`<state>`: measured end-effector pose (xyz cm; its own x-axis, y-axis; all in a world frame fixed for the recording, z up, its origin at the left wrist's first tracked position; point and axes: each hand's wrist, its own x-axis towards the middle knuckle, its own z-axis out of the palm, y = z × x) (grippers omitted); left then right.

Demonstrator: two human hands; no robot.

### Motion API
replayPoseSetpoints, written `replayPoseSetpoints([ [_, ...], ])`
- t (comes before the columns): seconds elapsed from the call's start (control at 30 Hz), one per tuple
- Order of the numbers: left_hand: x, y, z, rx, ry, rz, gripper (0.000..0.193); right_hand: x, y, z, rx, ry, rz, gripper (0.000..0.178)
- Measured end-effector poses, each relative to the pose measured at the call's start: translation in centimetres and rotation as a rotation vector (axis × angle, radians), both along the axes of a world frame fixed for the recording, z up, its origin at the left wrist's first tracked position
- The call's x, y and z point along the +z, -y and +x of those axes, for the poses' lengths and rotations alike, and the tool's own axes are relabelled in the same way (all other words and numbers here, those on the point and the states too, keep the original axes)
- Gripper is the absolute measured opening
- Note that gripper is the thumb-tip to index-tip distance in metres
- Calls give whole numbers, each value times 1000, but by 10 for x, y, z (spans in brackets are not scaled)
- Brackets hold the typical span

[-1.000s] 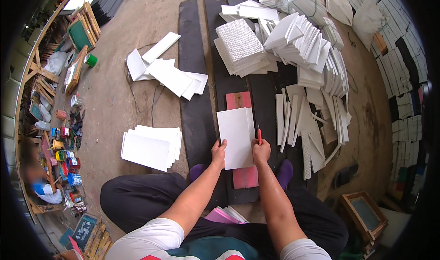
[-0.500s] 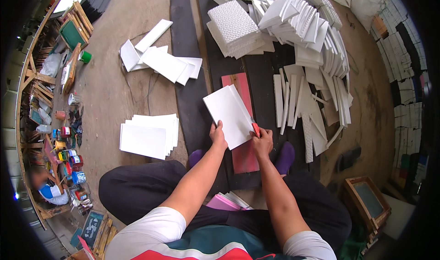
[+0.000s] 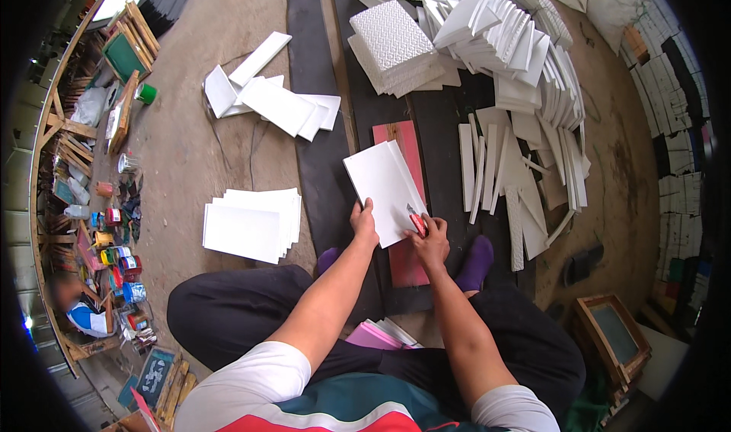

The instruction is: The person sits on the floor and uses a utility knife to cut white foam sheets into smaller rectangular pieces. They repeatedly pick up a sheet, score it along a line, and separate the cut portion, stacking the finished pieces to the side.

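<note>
Two white rectangular boards (image 3: 378, 188), one lying slightly offset over the other, are tilted in front of me. My left hand (image 3: 364, 223) grips their lower left edge, thumb on top and fingers hidden beneath. In my right hand (image 3: 431, 243) is a red utility knife (image 3: 417, 221), its blade end pointing up and left over the face of the top board. The right fingers are closed round its handle near the boards' lower right corner. Under the boards lies a pinkish-red wooden plank (image 3: 409, 261) on the dark slats (image 3: 365, 281).
A neat stack of white boards (image 3: 242, 234) lies at left, with looser pieces (image 3: 278, 106) beyond. Many white boards (image 3: 525, 59) and narrow strips (image 3: 467, 165) fill the far right. Paint cans (image 3: 131, 265) and a seated person (image 3: 87, 314) are far left; a wooden frame (image 3: 613, 333) stands right.
My right hand has turned the utility knife from the boards' right edge to over the top board's face. The left hand still grips the boards; the whole view has shifted slightly.
</note>
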<state>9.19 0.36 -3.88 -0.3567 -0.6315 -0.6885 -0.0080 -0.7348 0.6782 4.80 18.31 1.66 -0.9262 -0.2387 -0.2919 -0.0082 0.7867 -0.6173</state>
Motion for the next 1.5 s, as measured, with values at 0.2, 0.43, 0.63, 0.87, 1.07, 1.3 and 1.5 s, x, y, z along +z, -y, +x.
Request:
replayPoseSetpoints([
  [0.2,21,-24,3,-122,234,-256,42,-2,5,-15,-87,-66,-25,51],
  [0.43,6,-35,2,-259,574,-642,51,-11,12,-6,-82,6,48,51],
  [0.63,-11,-23,-1,-430,704,-823,50,-13,14,-3,-131,1,51,53],
  [0.87,17,-25,-9,-634,837,-937,55,-9,19,-6,-243,64,36,63],
  [1.07,15,-15,-21,-1123,743,-1548,73,-11,22,-5,-240,80,13,68],
  [1.3,10,-20,-31,-1179,760,-1619,58,-11,19,-4,-227,83,-28,66],
  [1.5,17,-25,-35,-1189,777,-1585,58,-12,21,-13,-242,72,-60,63],
])
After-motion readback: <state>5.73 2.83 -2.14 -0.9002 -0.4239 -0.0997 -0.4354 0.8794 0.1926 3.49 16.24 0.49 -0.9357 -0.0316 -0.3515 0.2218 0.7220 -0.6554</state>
